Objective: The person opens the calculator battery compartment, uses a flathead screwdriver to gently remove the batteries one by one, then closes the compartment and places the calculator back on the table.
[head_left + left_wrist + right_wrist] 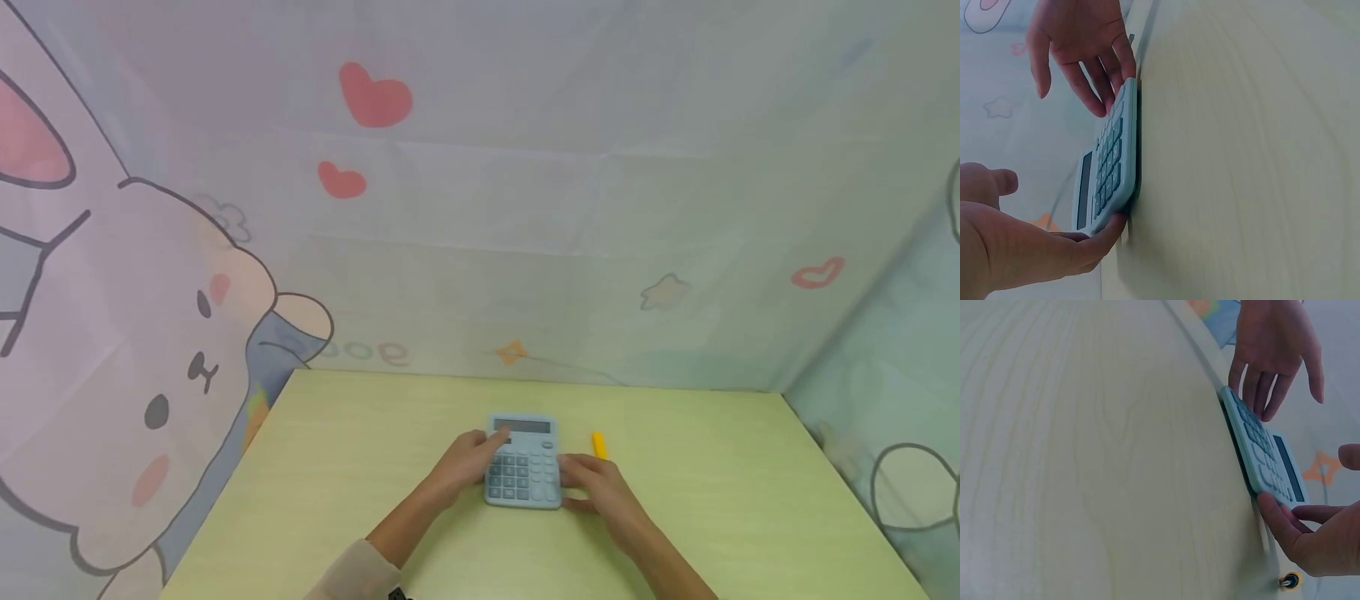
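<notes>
A light blue calculator (pixel 536 475) lies on the table with its display at the far end. My left hand (pixel 463 463) is at its left side, fingertips touching the edge in the left wrist view and thumb raised apart from the keys. On the opposite side, my right hand (pixel 606 490) has its fingers extended along the right edge. The right wrist view shows that hand's fingertips (pixel 1266 501) against the calculator's side. Neither hand wraps around the calculator.
Just beyond my right hand lies a slim yellow object (pixel 599 444), dark at the end seen in the right wrist view. The pale wooden table (pixel 360 433) ends at a printed cloth backdrop (pixel 480 275) with hearts and a large rabbit.
</notes>
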Demonstrator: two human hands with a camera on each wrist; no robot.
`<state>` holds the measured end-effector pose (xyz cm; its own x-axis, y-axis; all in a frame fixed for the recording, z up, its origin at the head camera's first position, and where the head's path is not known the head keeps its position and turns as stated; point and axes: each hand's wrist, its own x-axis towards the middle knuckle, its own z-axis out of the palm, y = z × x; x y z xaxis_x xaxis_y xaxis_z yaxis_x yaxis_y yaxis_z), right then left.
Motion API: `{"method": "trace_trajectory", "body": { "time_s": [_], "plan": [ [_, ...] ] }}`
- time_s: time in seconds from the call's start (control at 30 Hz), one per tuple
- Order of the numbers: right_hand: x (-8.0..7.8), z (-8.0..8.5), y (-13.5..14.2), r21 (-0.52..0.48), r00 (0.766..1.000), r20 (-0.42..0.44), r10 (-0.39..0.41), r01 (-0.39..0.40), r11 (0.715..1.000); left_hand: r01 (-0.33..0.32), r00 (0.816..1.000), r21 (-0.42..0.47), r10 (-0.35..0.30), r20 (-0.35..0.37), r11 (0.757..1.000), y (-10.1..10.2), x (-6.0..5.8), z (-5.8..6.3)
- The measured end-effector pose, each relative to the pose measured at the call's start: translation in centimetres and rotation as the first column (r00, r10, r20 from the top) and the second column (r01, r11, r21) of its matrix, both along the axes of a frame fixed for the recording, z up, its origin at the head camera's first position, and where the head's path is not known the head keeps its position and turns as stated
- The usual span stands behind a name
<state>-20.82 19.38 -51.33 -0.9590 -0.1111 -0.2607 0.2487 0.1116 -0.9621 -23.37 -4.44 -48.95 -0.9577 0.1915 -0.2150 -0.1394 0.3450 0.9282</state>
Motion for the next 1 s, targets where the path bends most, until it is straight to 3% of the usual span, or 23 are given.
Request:
{"method": "trace_trajectory", "body": {
  "time_s": [0.23,0.6,1.0],
  "plan": [
    [-0.7,0.3,-0.4,0.078,1.000,-0.026,0.014,-0.012,0.997,0.025,1.000,-0.032,-0.025,0.003,0.999,-0.7,-0.5,-0.5],
    [-1.7,0.7,-0.4,0.176,1.000,0.004,0.031,-0.031,0.984,0.112,0.992,0.075,-0.116,0.053,0.991,-1.2,-0.7,-0.4],
    [-2.2,1.0,-0.6,0.134,0.997,0.032,0.071,-0.075,0.988,0.139,0.984,0.128,-0.152,0.096,0.982,-1.8,-1.0,0.1]
  ]
}}
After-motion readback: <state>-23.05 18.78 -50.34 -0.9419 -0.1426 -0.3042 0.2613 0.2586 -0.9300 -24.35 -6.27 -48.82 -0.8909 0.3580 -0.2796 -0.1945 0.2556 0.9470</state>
